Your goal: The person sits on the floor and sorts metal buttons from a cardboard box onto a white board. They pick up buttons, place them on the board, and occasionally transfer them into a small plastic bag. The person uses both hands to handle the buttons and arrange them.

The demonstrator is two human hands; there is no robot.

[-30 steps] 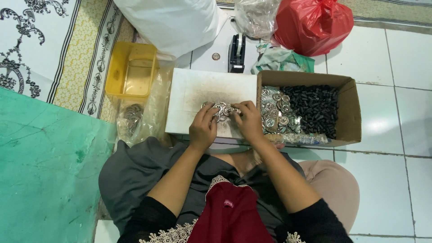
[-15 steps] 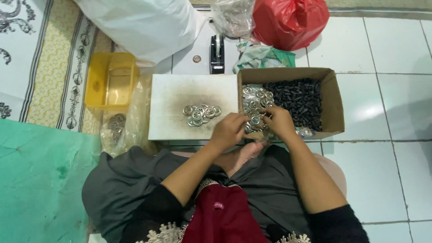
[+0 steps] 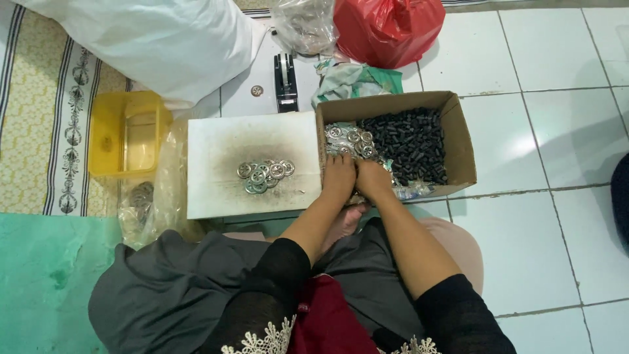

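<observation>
Both my hands reach into the near left corner of a cardboard box (image 3: 458, 134). My left hand (image 3: 339, 178) and my right hand (image 3: 373, 180) lie side by side, fingers down among silver metal discs (image 3: 350, 137). Small black cylindrical parts (image 3: 409, 141) fill the box's right side. A little heap of the same silver discs (image 3: 263, 174) rests on a stained white board (image 3: 223, 151) left of the box. Whether either hand grips discs is hidden by the fingers.
A yellow plastic tub (image 3: 128, 131) and a clear bag of discs (image 3: 141, 203) sit left of the board. A black stapler (image 3: 285, 82), a red bag (image 3: 386, 26), a clear bag (image 3: 304, 23) and a white sack (image 3: 157, 46) lie behind. A patterned mat (image 3: 39, 118) lies at the left.
My hands left the disc heap on the white board and moved right into the cardboard box. The heap now lies uncovered on the board.
</observation>
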